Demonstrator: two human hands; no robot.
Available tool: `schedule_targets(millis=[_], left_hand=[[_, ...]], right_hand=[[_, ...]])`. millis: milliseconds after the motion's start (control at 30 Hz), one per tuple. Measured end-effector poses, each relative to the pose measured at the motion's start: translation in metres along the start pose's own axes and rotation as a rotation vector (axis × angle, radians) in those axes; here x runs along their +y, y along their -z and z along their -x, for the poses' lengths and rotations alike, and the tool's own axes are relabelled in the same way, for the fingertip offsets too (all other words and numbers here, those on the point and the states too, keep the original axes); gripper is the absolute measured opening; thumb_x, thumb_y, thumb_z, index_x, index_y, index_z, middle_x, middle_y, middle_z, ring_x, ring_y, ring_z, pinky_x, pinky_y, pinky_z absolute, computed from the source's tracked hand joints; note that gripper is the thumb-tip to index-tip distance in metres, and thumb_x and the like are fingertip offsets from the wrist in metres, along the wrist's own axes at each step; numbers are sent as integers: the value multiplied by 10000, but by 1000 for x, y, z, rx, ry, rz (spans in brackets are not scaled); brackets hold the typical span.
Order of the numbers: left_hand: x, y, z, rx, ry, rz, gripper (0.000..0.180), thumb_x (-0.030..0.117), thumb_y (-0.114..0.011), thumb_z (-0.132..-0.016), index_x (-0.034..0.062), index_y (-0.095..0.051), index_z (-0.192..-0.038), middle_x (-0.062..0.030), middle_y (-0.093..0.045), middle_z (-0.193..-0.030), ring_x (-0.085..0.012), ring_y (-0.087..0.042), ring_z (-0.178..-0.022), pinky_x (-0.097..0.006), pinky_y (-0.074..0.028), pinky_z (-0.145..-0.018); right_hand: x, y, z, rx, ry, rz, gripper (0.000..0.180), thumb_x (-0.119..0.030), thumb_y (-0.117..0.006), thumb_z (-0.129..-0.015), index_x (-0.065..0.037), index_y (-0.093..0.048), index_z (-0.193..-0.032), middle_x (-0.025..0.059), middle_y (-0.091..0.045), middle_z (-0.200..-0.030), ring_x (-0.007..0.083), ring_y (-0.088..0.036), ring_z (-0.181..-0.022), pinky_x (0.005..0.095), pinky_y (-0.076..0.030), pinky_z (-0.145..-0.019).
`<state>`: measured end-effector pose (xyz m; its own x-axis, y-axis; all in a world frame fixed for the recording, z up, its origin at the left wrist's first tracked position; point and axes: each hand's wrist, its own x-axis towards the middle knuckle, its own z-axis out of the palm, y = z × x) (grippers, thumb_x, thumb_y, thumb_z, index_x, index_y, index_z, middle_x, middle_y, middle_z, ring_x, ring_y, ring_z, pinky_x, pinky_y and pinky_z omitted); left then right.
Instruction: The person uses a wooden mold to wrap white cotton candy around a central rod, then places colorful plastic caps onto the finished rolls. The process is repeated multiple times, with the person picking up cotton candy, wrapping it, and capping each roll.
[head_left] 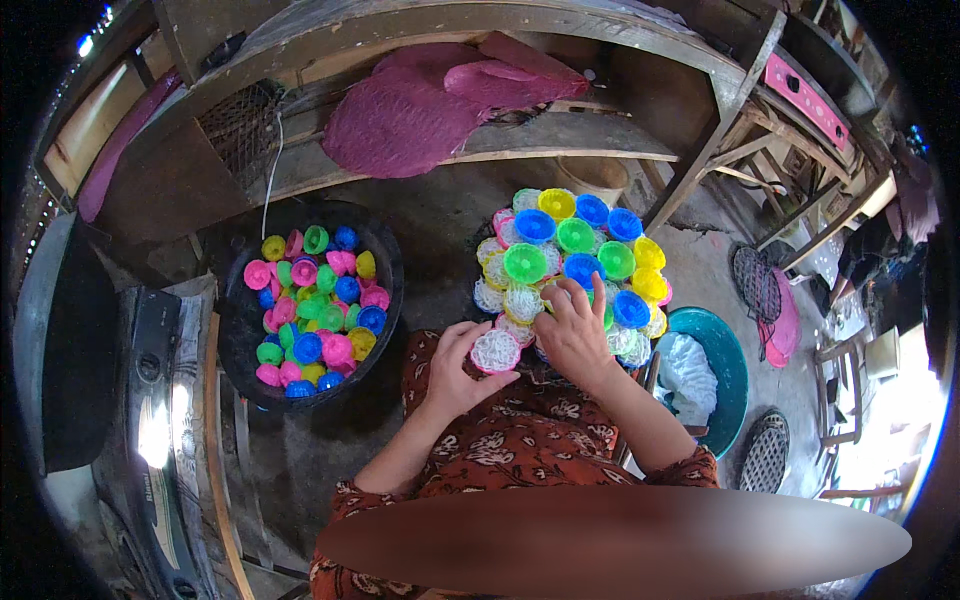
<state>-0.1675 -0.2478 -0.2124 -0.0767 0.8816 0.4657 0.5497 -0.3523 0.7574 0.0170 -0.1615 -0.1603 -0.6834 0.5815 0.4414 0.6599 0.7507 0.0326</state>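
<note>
My left hand [455,376] grips a small pink fluted mould [496,351] by its sides, between thumb and fingers. White stringy strands fill this mould. Just right of it, my right hand [580,330] is over the near side of a pile of similar moulds, its fingers bent and pinched together, one finger pointing up. What lies between those fingertips is hidden. Among the pile, several moulds hold the same white strands. On top sit moulds that show no strands, such as a green mould [525,264], a blue mould [535,226] and a yellow mould [557,204].
To the left stands a black basin [388,270] with many loose coloured moulds. A teal tub [738,375] holding a white mass [686,372] is at my right. Behind, a wooden shelf [560,137] carries purple-pink netting [400,115]. A dark woven basket [766,452] lies on the floor.
</note>
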Motion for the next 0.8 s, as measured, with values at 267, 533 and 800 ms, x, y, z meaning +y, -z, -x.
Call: schedule_targets(millis=[267,533,800], left_hand=[[13,-14,-4,33,-98,-144,724,336,-818,-600,33,-511,-1182,-132,-562,-1047,-294,-536,-976,-386,-416,-865],[-1,-31,-9,122,-182,-324,728,511,-775,-584,85,-533,-1122,-52,-587,-1000,-245,-517,-908,-392,-339,-816],[-2,-48,-9,159,-235,-378,731,583,-710,-630,95,-528,-1142,-34,-590,-1037,-235,-512,-918,-393,-323,-830]], right_hand=[[-1,-8,-12,12,54,68,72,-172,-594,-697,-103,-590,-718,69,-519,-1098,255,-433,-1138,612,-178,-1043],[-3,-10,-22,8,70,57,97,-175,-575,-706,-98,-608,-755,78,-521,-1091,268,-428,-1147,626,-199,-1033],[13,19,-10,138,-61,7,125,-135,-631,-688,-145,-635,-812,45,-527,-1055,261,-464,-1092,576,-230,-1031]])
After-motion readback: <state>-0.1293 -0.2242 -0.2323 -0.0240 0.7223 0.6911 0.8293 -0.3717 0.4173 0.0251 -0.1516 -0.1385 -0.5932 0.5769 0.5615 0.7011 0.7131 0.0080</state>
